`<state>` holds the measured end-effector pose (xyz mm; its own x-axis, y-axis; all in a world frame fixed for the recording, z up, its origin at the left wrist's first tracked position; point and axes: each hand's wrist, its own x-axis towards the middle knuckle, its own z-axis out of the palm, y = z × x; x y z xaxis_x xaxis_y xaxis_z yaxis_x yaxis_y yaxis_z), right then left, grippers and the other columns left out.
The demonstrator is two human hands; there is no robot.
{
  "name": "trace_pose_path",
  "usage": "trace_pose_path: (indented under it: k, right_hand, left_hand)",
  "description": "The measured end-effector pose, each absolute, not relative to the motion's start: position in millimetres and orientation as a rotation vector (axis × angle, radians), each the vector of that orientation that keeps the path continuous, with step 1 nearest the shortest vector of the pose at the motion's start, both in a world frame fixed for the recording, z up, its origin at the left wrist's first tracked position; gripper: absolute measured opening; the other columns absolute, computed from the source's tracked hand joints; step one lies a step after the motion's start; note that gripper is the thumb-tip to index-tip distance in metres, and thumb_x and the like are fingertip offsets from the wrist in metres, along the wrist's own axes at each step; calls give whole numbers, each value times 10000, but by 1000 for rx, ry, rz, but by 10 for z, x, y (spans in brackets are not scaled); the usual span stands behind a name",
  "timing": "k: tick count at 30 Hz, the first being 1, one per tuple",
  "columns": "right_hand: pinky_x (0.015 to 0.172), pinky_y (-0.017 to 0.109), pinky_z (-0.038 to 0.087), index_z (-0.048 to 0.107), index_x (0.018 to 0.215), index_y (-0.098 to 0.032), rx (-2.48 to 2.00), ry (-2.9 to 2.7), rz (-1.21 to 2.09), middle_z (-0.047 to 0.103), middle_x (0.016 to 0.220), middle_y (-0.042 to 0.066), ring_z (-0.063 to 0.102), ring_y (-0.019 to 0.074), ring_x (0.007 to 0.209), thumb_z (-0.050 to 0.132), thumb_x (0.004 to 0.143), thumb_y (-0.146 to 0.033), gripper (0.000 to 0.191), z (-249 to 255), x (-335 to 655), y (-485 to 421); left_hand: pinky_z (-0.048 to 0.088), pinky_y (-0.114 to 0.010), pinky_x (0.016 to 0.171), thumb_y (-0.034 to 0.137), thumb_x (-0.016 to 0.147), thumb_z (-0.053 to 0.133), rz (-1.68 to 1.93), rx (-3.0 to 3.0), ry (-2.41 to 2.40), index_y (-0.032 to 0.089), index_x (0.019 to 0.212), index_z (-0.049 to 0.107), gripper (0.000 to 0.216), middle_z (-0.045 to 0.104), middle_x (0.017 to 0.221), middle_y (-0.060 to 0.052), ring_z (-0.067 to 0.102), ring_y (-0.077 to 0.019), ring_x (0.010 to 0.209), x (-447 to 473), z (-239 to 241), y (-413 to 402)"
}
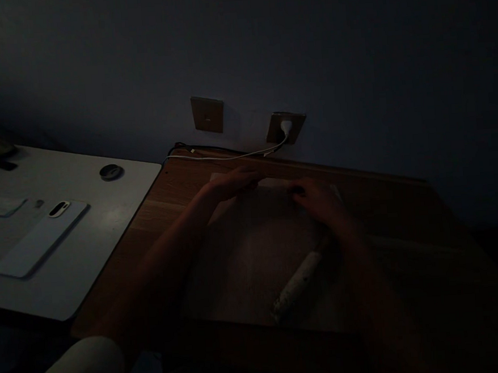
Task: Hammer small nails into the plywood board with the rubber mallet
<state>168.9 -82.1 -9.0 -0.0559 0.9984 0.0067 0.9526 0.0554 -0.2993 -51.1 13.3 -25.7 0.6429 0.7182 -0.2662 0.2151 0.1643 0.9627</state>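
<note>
In dim light, a pale flat board or sheet [245,260] lies on the wooden table in front of me. My left hand [238,181] is at its far left edge, fingers bent and closed together. Near the far right corner, my right hand [316,199] has its fingers curled in, with a dark gap by the thumb. What either hand grips is too dark to make out. A whitish speckled cylinder with a thinner dark end, like a small rolling pin [296,282], rests slantwise on the board beside my right forearm.
To the left stands a white table [95,242] with a white phone [43,238] and a round dark lid-like disc [111,172]. A white cable [225,157] runs along the wooden table's [160,201] back edge to a plug [286,127] in the wall socket.
</note>
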Motion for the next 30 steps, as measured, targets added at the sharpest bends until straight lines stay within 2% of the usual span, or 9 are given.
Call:
trace_pose_path:
  k: [5, 8, 12, 16, 18, 21, 23, 27, 30]
  right_hand:
    - [1012, 382, 549, 821, 1059, -196, -1882, -2009, 402, 816, 1150, 96, 756, 256, 1095, 634, 911, -93, 260, -139, 1625, -800]
    - [1000, 381, 557, 833, 1052, -181, -1869, -1986, 405, 830, 1118, 96, 772, 267, 1073, 638, 890, -61, 281, -210, 1539, -782]
    - [992, 394, 563, 837, 1049, -169, -1866, -1976, 368, 833, 1103, 111, 775, 288, 1070, 653, 884, -57, 271, -322, 1490, -759]
    - [997, 413, 567, 837, 1033, -186, -1853, -1978, 341, 833, 1103, 107, 778, 288, 1054, 656, 886, -69, 261, -373, 1494, -747]
    - [992, 409, 573, 834, 1029, -200, -1841, -1989, 342, 831, 1111, 96, 779, 277, 1049, 655, 868, -54, 281, -370, 1496, -746]
    - [998, 421, 573, 830, 1003, -213, -1828, -2006, 324, 827, 1104, 94, 773, 277, 1058, 645, 856, -52, 285, -333, 1510, -752]
    - [1003, 439, 572, 825, 991, -219, -1808, -2007, 308, 824, 1093, 96, 768, 281, 1062, 643, 859, -71, 270, -290, 1534, -761]
    - [979, 456, 586, 815, 1005, -238, -1768, -1940, 319, 820, 1090, 85, 767, 276, 1046, 641, 881, -114, 247, -188, 1590, -796]
    - [963, 460, 595, 811, 1016, -232, -1790, -1884, 346, 819, 1094, 90, 771, 276, 1025, 654, 887, -132, 227, -141, 1606, -818]
  left_hand:
    - [270, -226, 483, 284, 925, 517, 458, 1674, 879, 185, 614, 493, 327, 429, 596, 23, 357, -88, 515, -492, -298, 167]
    - [315, -222, 496, 286, 916, 457, 467, 1711, 919, 177, 637, 531, 308, 481, 622, 3, 398, -102, 534, -502, -302, 182]
    - [365, -223, 530, 242, 851, 474, 482, 1719, 935, 161, 692, 604, 220, 539, 653, -9, 461, -120, 578, -531, -287, 182]
    - [363, -239, 542, 232, 858, 491, 392, 1817, 1043, 147, 685, 634, 240, 569, 656, -14, 499, -132, 596, -517, -249, 166]
    - [383, -246, 571, 234, 889, 511, 316, 1946, 1120, 133, 752, 697, 252, 639, 724, -33, 558, -147, 648, -503, -215, 149]
    - [434, -239, 644, 222, 888, 610, 194, 2177, 1088, 133, 987, 781, 217, 729, 880, -54, 642, -168, 755, -502, -154, 124]
    - [468, -239, 701, 186, 862, 664, 129, 2317, 1026, 152, 1094, 792, 267, 755, 944, -61, 678, -181, 812, -516, -122, 114]
    - [507, -276, 803, 126, 868, 657, 107, 2529, 946, 181, 1091, 809, 275, 780, 999, -79, 723, -217, 896, -536, -125, 101]
    - [521, -324, 811, 139, 906, 624, 113, 2618, 972, 170, 1093, 797, 256, 788, 1043, -124, 741, -263, 938, -525, -182, 80]
